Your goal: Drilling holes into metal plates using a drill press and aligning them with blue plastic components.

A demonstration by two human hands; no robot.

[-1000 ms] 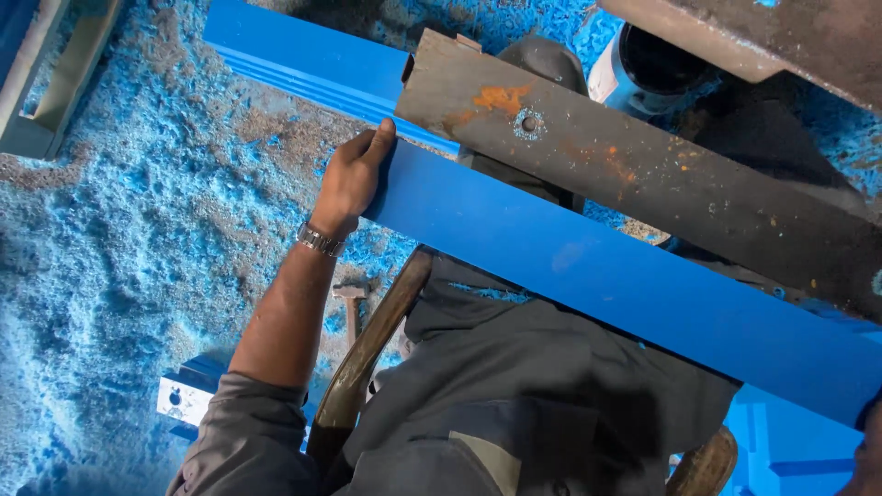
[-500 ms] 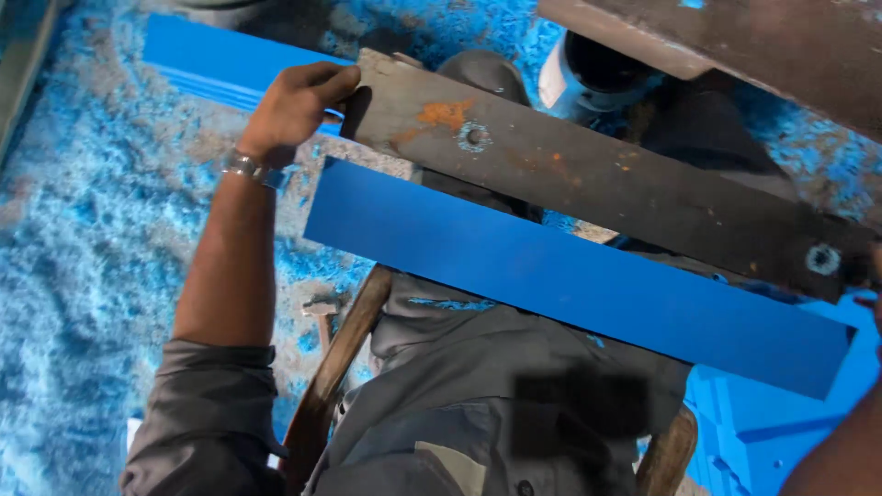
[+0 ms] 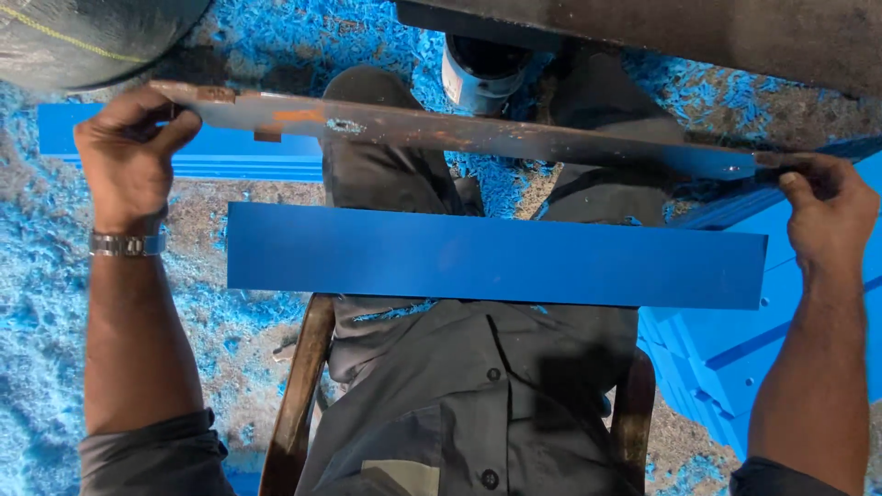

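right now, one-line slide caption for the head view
Left hand and right hand hold a rusty metal bar above a blue strip across the lap.

Plain blue strip [image 3: 496, 255]; rust-flecked grey-brown bar [image 3: 459, 136] — blue shavings [image 3: 55, 303]; grey clothing [image 3: 459, 404]

Floor [image 3: 37, 367] thickly littered with blue shavings [image 3: 276, 37] over grey dirt. Wooden chair frame [image 3: 296, 395] below. Dark cylinder, possibly a drum [image 3: 83, 37], upper left.
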